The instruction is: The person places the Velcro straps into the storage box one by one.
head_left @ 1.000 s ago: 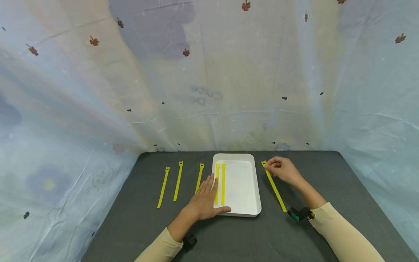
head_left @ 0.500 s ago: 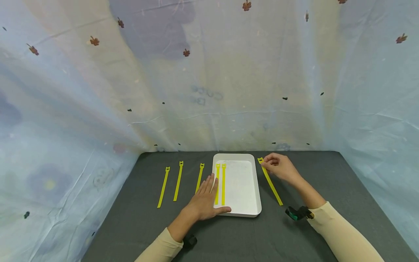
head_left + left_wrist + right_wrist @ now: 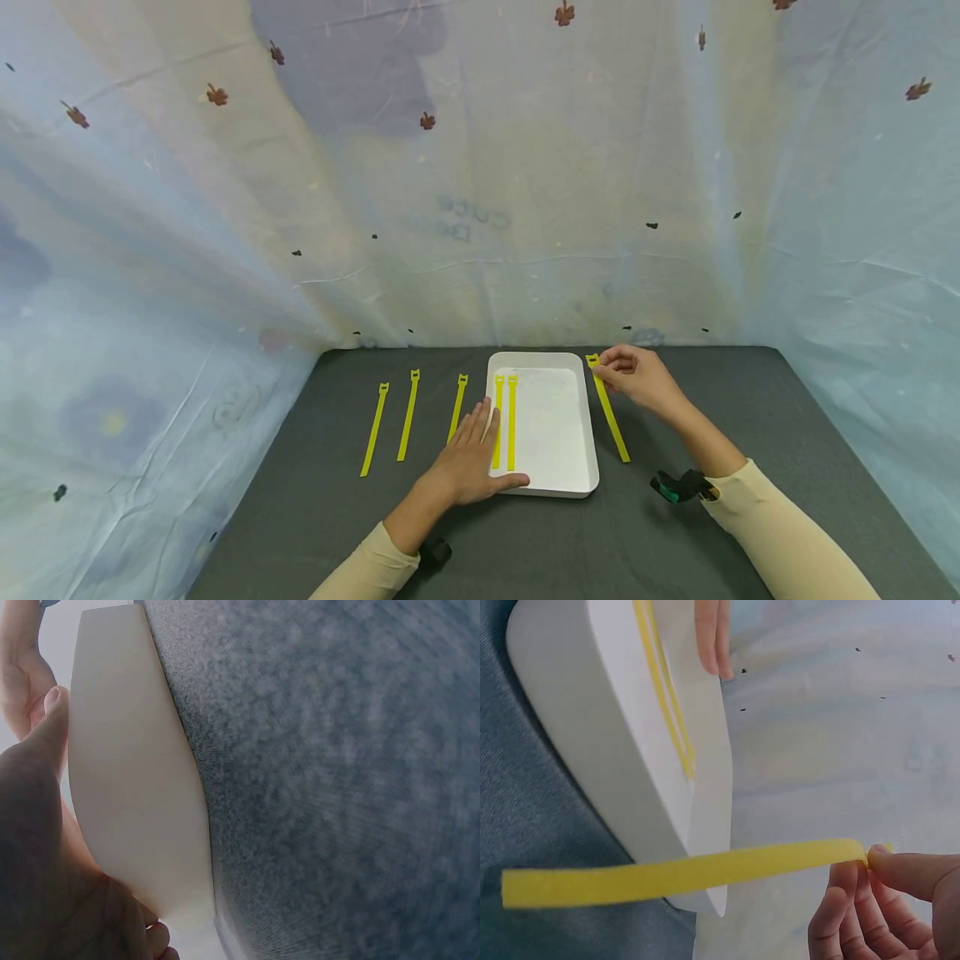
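Between thumb and fingers, my right hand (image 3: 642, 382) pinches a yellow cable tie (image 3: 667, 874) near its slotted head. This tie slants down beside the right side of the white tray (image 3: 551, 483). My left hand (image 3: 468, 467) lies over the tray's near left corner with straight fingers, its thumb along the near edge. Inside the tray, on its left side, a cable tie (image 3: 512, 425) lies parallel to another cable tie (image 3: 498, 396), which the left hand partly covers. In the left wrist view the tray's outer wall (image 3: 135, 750) stands beside the thumb.
Left of the tray, a cable tie (image 3: 375, 429), a second cable tie (image 3: 408, 415) and a third cable tie (image 3: 457, 404), partly behind the left hand, lie on the dark grey table cloth (image 3: 570, 550). A patterned curtain (image 3: 525, 208) hangs behind and along both sides.
My right hand has moved left and slightly away from me, bringing the cable tie closer to the tray's right edge. The left hand and the other ties have stayed put.
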Available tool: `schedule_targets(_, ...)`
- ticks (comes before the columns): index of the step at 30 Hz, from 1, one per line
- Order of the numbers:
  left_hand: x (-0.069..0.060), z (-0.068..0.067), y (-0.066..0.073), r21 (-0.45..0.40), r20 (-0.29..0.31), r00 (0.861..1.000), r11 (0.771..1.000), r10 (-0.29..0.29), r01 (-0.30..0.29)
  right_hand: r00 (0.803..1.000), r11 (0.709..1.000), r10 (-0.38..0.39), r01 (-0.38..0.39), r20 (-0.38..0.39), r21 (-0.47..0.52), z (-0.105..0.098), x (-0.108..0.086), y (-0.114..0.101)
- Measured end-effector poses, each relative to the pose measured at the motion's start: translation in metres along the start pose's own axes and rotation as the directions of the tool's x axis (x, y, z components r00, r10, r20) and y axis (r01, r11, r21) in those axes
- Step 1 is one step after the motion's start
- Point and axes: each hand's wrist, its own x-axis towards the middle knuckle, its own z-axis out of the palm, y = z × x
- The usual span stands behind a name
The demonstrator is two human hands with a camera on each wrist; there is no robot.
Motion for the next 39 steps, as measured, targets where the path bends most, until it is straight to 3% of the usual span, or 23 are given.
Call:
schedule_targets(13, 0.001, 0.001, 0.001, 0.002, 0.005, 1.000, 1.000, -0.011, 0.011, 0.999, 0.995, -0.015, 0.011, 0.044, 0.103, 0.004, -0.001, -0.017)
schedule_targets(23, 0.001, 0.000, 0.001, 0.013, 0.010, 1.000, 1.000, -0.012, 0.011, 0.997, 0.974, -0.006, -0.012, 0.080, 0.225, 0.012, 0.000, -0.027)
schedule_targets(39, 0.001, 0.000, 0.000, 0.018, 0.022, 1.000, 1.000, -0.010, 0.009, 0.994, 0.928, -0.007, -0.033, 0.105, 0.372, 0.046, 0.013, -0.021)
